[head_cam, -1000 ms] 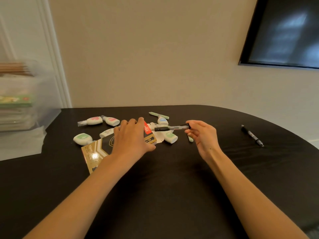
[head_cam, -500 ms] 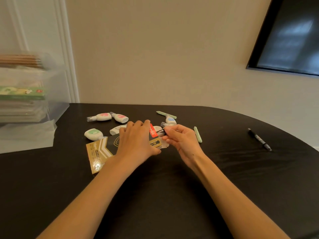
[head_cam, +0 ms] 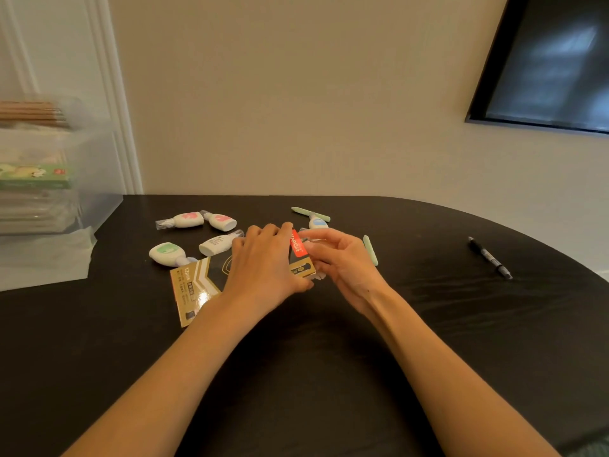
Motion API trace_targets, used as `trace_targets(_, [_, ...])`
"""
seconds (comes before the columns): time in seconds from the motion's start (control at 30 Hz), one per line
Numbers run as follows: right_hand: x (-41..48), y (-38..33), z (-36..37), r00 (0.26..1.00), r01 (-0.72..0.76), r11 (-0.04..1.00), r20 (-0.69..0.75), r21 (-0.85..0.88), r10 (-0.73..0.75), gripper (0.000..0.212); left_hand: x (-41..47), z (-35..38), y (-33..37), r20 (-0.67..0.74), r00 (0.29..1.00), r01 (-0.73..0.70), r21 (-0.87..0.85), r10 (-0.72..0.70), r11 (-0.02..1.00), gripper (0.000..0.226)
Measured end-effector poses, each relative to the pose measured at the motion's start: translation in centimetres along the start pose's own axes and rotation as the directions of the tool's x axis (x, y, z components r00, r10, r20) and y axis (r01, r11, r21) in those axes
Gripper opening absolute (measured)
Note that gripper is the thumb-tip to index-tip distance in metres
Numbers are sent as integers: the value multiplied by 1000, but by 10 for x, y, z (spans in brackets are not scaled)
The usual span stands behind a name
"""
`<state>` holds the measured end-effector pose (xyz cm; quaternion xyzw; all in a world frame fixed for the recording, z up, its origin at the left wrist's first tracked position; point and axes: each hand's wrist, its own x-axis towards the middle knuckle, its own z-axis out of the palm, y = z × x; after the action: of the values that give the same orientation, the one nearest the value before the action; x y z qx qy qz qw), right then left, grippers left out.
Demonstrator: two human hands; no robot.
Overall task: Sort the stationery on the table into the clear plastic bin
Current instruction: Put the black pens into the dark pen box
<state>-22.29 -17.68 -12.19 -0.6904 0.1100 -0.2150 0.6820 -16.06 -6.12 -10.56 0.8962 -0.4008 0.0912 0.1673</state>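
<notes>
While the left hand [head_cam: 263,258] lies palm-down over a gold and black box [head_cam: 197,288], its fingers curled over the far edge and clamping it against the bench [head_cam: 329,374], the right hand [head_cam: 342,262] meets it at the box's red-labelled end. Thumb and fingers of the right hand are pressed together around something small there; what they pinch is mostly hidden, so I cannot tell what it is.

Just right of the right hand lies a pale green stick [head_cam: 370,250], and above the hands, at the centre of the frame, a second green stick [head_cam: 310,214] sits touching a white correction tape with a blue label [head_cam: 318,223]. Left of the hands are four more white correction tapes: one with a green label [head_cam: 164,253] near the box's upper corner, a plain white one [head_cam: 217,244] beside the left knuckles, and two with pink labels [head_cam: 184,220] [head_cam: 221,221] farther back, tip to tip.

Well apart at the right of the frame lies a black pen [head_cam: 490,257]. At the left edge, a clear plastic bin [head_cam: 95,166] stands on the bench, with stacked packets and wooden pencils blurred inside it.
</notes>
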Motion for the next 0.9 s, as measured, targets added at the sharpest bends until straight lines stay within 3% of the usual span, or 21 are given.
trace_targets(0.17, [3, 0, -12, 999, 40, 974, -8, -223, -42, 15, 5, 5, 14, 22, 999, -25, 8, 25, 1000, 91])
trace_targets(0.43, [2, -9, -57, 989, -2, 977, 141, -215, 34, 19, 21, 10, 50, 14, 998, -66, -5, 66, 998, 87])
trace_targets(0.5, [4, -9, -73, 1000, 20, 985, 27, -171, -16, 19, 26, 14, 60, 18, 998, -61, -1, 61, 998, 88])
trace_targets(0.53, [7, -6, -82, 992, 43, 971, -108, -233, -70, 20, 28, 16, 65, 23, 998, -54, -2, 54, 999, 88])
trace_targets(0.57, [9, -2, -101, 949, 41, 911, -271, -410, -164, 21, 34, 21, 77, 29, 998, -53, 2, 53, 999, 88])
trace_targets(0.63, [12, 11, -125, 809, -121, 590, -423, -799, -408, 24, 37, 25, 85, 36, 998, -48, 17, 47, 999, 88])
trace_targets(0.67, [12, 16, -142, 766, -207, 461, -436, -863, -472, 29, 39, 28, 91, 40, 997, -59, 23, 58, 998, 88])
trace_targets(0.7, [12, 21, -159, 739, -293, 400, -471, -869, -482, 35, 41, 30, 98, 41, 997, -72, 30, 71, 997, 88])
trace_targets(0.8, [9, 25, -210, 646, -541, 427, -683, -725, -341, 46, 52, 39, 122, 34, 993, -116, 57, 114, 992, 87])
trace_targets(0.9, [9, 25, -236, 576, -649, 442, -780, -619, -246, 45, 60, 46, 137, 30, 991, -131, 89, 129, 987, 88])
